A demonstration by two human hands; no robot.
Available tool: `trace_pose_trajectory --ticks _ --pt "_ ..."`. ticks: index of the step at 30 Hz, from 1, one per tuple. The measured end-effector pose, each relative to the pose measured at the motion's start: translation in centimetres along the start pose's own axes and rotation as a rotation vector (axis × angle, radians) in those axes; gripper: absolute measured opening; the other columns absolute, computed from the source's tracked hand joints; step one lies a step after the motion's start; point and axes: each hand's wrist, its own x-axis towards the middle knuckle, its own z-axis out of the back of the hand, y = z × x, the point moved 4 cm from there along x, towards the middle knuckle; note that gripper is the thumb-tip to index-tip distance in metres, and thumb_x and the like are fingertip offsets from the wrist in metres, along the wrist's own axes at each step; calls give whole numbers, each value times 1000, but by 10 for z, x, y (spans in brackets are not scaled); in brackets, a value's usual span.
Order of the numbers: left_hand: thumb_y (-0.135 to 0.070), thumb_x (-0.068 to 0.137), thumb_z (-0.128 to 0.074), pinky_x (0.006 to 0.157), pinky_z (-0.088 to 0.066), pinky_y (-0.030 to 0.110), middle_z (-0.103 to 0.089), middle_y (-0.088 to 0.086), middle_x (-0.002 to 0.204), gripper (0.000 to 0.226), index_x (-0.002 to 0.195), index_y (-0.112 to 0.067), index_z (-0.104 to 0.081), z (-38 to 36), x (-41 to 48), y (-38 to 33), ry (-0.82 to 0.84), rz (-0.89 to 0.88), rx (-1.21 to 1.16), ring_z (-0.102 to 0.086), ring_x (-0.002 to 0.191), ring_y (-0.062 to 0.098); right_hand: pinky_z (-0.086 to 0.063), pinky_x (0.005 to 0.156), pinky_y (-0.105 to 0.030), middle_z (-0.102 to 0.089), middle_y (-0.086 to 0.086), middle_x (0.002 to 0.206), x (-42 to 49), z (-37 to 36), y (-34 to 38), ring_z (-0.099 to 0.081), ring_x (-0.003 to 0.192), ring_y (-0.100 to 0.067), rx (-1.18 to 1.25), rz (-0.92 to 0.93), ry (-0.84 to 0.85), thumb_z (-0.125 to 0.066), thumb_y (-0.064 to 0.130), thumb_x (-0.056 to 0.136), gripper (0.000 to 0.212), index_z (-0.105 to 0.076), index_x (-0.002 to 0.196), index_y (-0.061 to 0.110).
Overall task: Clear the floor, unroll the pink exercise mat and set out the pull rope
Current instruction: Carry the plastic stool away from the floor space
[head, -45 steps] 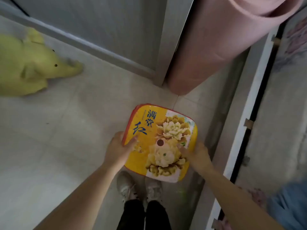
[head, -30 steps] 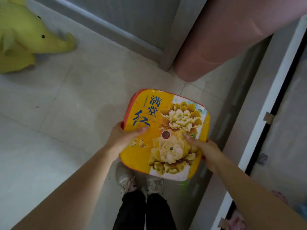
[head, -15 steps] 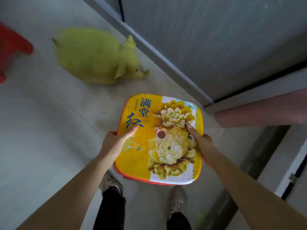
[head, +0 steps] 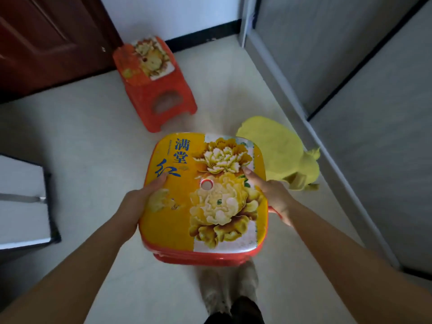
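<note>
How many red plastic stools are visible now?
2: one stool held by both hands, another stool on the floor near the dark door. More may be outside view.

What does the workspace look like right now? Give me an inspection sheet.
Surface: pale floor, bare in the middle.
Job's things: mat and rope, nothing seen.
Clutter: carried stool with yellow flowered seat; second stool standing by the door; yellow soft toy against the right wall.
Grippers: left hand and right hand grip the carried stool's sides.
Cables: nothing seen.
Surroundings: grey wall panels; white object at left, unclear.
</note>
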Motion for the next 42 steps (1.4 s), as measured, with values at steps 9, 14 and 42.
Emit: trace_pose_trajectory --ticks 9,14,42 --pt "-60 50 -79 81 -58 44 -78 9 94 71 103 -14 -73 78 49 -150 -198 -169 -215 -74 86 30 -60 82 -42 -78 -10 83 85 -63 216 -76 78 -25 -73 246 54 -74 82 44 80 -79 87 15" --pt "-58 54 -78 73 -60 42 -77 5 99 72 114 -20 -63 104 97 -252 -262 -235 -302 -75 84 27 -50 55 -24 -74 2 66 141 -74 340 -70 59 -12 -123 314 31 -73 82 43 89 -75 94 8" --pt "-53 63 -79 89 -55 51 -76 4 107 58 114 -27 -69 184 481 -364 -67 121 -518 -73 96 27 -59 75 -33 -76 -3 102 487 -228 522 -75 87 -20 -160 26 128 -85 57 55 78 -64 118 17"
